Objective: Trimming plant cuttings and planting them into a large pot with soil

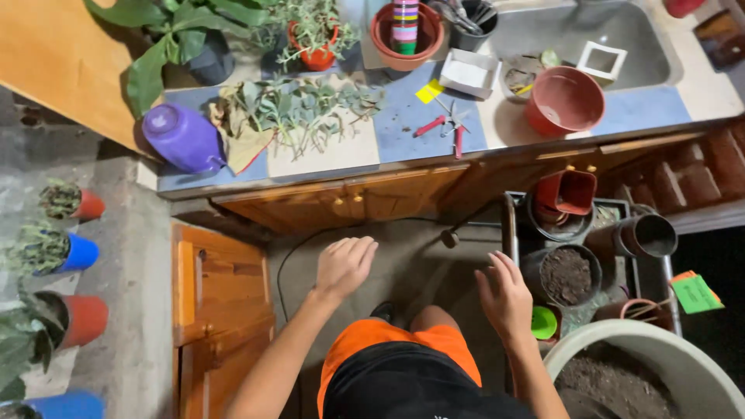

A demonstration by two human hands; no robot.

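My left hand (344,266) hangs in the air in front of the wooden cabinet under the counter, fingers loosely together, holding nothing. My right hand (504,293) is spread and empty, just left of a dark pot filled with soil (566,274) in a black crate (512,225). On the tiled counter (403,124) above lie a heap of plant cuttings (299,112), red-handled pruners (446,124) and a terracotta pot on its side (564,99). My orange shorts show below.
A purple watering can (182,138) lies at the counter's left end. Small potted plants in red and blue pots (74,252) line the floor at left. A large pale tub of soil (644,372) stands at lower right. A sink (582,35) is at the back right.
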